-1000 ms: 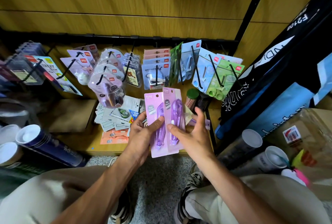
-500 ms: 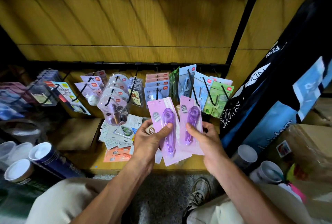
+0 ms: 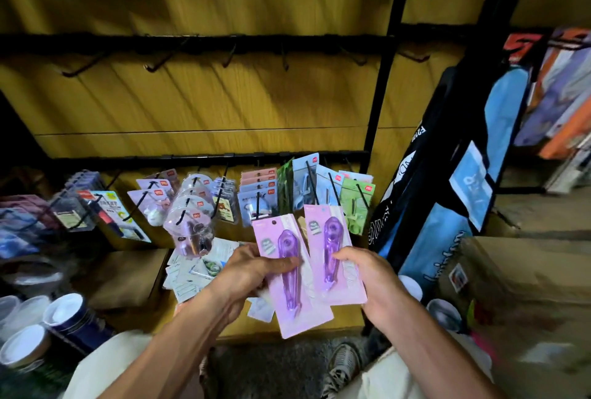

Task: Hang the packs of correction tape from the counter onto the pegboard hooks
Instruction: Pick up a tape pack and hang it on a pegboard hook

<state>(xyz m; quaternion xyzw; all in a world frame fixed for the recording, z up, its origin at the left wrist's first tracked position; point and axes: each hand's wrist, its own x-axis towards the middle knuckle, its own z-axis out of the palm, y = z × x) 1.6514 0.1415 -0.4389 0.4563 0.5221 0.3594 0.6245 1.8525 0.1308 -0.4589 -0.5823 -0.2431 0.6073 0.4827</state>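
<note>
Purple correction-tape packs on pink cards: left pack (image 3: 295, 274) pinched by left hand (image 3: 252, 274), right pack (image 3: 332, 254) gripped by right hand (image 3: 372, 283); lifted since before, lower centre, empty black hooks (image 3: 230, 58) now visible above.

Your view is dim and warm, light falling from above onto the wood panel (image 3: 204, 101), corners sinking into shadow, motion blur smearing the top and right edges, wide-angle bend curving the black rails (image 3: 192, 43).
</note>
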